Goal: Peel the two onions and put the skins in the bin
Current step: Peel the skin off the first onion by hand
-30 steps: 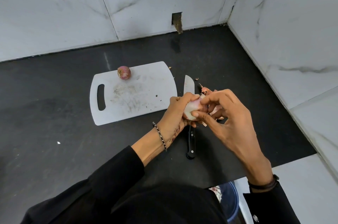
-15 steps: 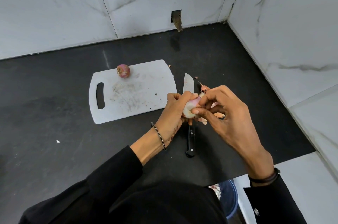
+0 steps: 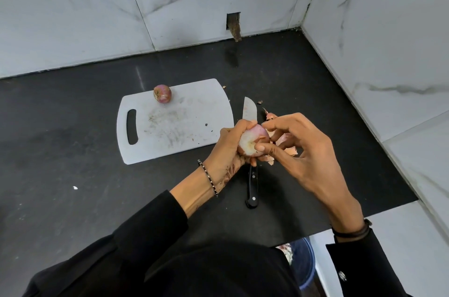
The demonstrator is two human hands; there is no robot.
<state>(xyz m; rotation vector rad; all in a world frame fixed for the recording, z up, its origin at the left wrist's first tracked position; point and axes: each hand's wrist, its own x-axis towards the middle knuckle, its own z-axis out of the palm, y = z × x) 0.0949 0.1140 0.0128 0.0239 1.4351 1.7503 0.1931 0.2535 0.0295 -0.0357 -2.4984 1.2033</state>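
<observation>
My left hand [image 3: 227, 151] grips a partly peeled pale pink onion [image 3: 252, 137] above the black counter, right of the cutting board. My right hand [image 3: 306, 158] pinches the onion between thumb and forefinger at its right side. Loose brown onion skins [image 3: 286, 148] lie on the counter under and behind my right hand, partly hidden by its fingers. A second onion [image 3: 162, 94], still in its reddish skin, sits at the far edge of the white cutting board [image 3: 170, 124]. A blue bin [image 3: 303, 265] shows below the counter's front edge, mostly hidden by my body.
A black-handled knife [image 3: 250, 151] lies on the counter just right of the board, blade pointing away, its middle hidden by my left hand. Marble walls close the counter at the back and right. Small skin scraps [image 3: 260, 102] lie near the knife tip.
Both hands have turned the onion a little, so more of its pale peeled surface and cut end faces me. My right fingers have spread slightly. The camera view shifted a bit.
</observation>
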